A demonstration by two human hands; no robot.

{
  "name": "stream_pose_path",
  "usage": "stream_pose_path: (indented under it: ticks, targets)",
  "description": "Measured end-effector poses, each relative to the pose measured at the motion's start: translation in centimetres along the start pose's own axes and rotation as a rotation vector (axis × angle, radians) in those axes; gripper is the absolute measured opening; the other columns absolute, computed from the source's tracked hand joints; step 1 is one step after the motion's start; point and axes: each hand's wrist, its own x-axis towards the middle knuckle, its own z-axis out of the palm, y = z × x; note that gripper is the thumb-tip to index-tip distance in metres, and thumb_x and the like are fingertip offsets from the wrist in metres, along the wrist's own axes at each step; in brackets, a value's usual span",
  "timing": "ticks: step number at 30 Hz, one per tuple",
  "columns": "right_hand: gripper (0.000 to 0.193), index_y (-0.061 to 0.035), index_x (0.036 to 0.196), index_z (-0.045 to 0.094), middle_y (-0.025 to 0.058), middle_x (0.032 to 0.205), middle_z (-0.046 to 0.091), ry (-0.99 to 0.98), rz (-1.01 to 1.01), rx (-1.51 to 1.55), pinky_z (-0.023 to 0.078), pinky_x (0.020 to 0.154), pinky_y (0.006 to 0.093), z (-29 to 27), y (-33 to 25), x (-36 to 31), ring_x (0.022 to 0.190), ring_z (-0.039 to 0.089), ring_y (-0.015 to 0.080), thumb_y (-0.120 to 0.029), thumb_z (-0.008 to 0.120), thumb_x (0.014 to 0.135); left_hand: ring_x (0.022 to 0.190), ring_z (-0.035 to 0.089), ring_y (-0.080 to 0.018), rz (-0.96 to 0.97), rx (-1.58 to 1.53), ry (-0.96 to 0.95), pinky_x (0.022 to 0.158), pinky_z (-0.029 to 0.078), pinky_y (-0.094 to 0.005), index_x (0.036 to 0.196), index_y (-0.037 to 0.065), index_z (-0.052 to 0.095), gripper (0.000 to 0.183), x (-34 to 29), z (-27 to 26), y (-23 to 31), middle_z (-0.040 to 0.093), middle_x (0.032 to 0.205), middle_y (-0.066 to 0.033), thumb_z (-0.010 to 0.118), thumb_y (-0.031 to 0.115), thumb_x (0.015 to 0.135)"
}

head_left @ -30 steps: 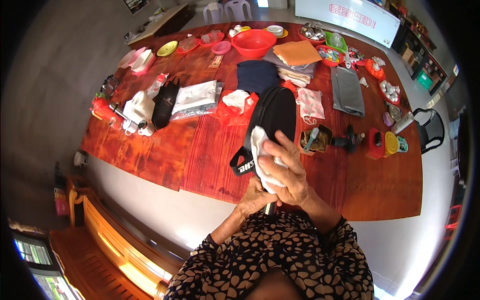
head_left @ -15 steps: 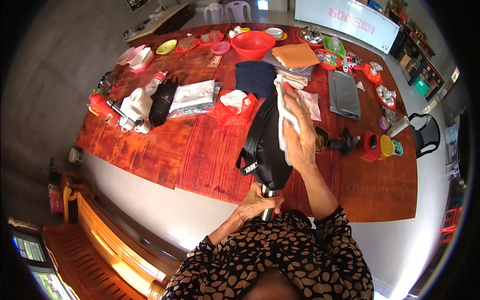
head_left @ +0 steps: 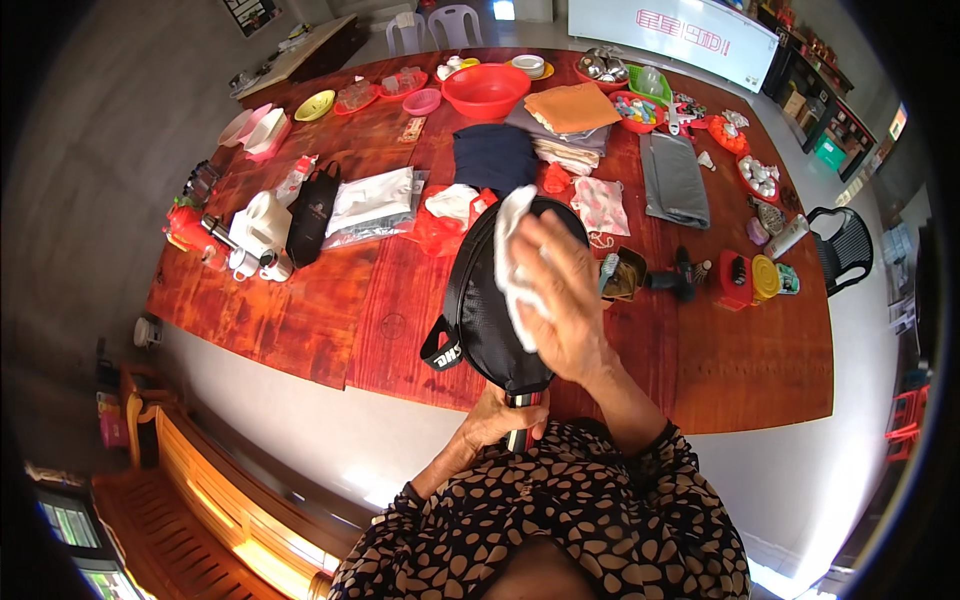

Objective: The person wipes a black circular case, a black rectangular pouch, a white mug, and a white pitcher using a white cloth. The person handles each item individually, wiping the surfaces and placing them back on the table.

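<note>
My left hand (head_left: 488, 416) is closed round the striped handle (head_left: 519, 434) of a paddle, held upright in front of my body. A black zipped paddle cover (head_left: 482, 318) encloses its round head, and a strap loop (head_left: 438, 346) hangs from the cover's left side. With fingers stretched and lying flat, my right hand (head_left: 566, 312) holds a white cloth (head_left: 508, 250) against the cover's face. The palm and fingers hide part of the cloth. Beyond the cover, a red plastic bag (head_left: 437, 234) with white stuff in it lies on the table.
The wooden table (head_left: 300, 320) carries a red basin (head_left: 486, 90), folded cloths (head_left: 572, 108), a black pouch (head_left: 313, 215), a white jug (head_left: 264, 222), a grey folded sheet (head_left: 675, 180) and a power drill (head_left: 675, 280). A wooden bench (head_left: 200, 470) stands at lower left.
The covered paddle has shifted slightly left and shows its face more fully. My right hand with the cloth has moved left and down, from the cover's right edge onto its face.
</note>
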Motion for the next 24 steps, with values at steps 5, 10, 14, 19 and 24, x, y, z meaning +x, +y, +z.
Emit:
stream_pose_path:
  ticks: [5, 10, 14, 19, 24]
  targets:
    - [0.047, -0.0030, 0.132, 0.047, 0.0174, 0.135, 0.047, 0.139, 0.350, 0.078, 0.037, 0.101, 0.0419, 0.3, 4.3, -0.9, 0.125, 0.044, 0.0347, -0.013, 0.057, 0.088, 0.050, 0.056, -0.0155, -0.009, -0.034, 0.008, 0.048, 0.049, -0.0291, 0.093, 0.002, 0.054, 0.028, 0.0, 0.0, 0.1, 0.054, 0.062, -0.0047, 0.060, 0.001, 0.066]
    - [0.044, -0.0037, 0.133, 0.047, 0.0173, 0.138, 0.043, 0.100, 0.286, 0.033, 0.036, 0.103, 0.0405, 0.5, 3.3, -1.7, 0.126, 0.044, 0.0342, -0.009, 0.054, 0.090, 0.051, 0.057, -0.0156, 0.001, -0.043, -0.009, 0.049, 0.050, -0.0289, 0.099, 0.002, 0.052, 0.032, 0.3, -0.6, -0.3, 0.055, 0.065, -0.0060, 0.062, 0.001, 0.069]
    - [0.042, -0.0014, 0.128, 0.054, 0.0155, 0.138, 0.045, -0.079, 0.110, 0.097, 0.035, 0.104, 0.0408, 0.1, 1.0, -2.6, 0.130, 0.040, 0.0319, -0.006, 0.057, 0.086, 0.053, 0.059, -0.0163, -0.013, -0.095, -0.010, 0.048, 0.052, -0.0281, 0.105, 0.002, 0.053, 0.036, 0.6, -1.1, 0.1, 0.057, 0.069, -0.0072, 0.064, 0.001, 0.071]
    - [0.036, -0.0013, 0.115, 0.063, 0.0120, 0.130, 0.054, -0.096, -0.087, 0.249, 0.038, 0.102, 0.0409, 0.8, -1.0, -3.8, 0.127, 0.047, 0.0283, -0.010, 0.066, 0.080, 0.053, 0.058, -0.0161, -0.057, -0.090, 0.013, 0.046, 0.050, -0.0272, 0.112, 0.000, 0.048, 0.047, 0.1, -1.2, 0.4, 0.057, 0.069, -0.0078, 0.066, 0.003, 0.069]
    - [0.035, -0.0048, 0.116, 0.060, 0.0175, 0.135, 0.047, -0.002, 0.002, 0.140, 0.037, 0.100, 0.0420, 0.2, 0.6, -0.1, 0.126, 0.045, 0.0361, -0.014, 0.062, 0.083, 0.053, 0.058, -0.0156, -0.046, -0.110, -0.040, 0.047, 0.048, -0.0265, 0.110, 0.002, 0.047, 0.044, -0.2, -0.6, 0.4, 0.055, 0.067, -0.0074, 0.070, 0.007, 0.073]
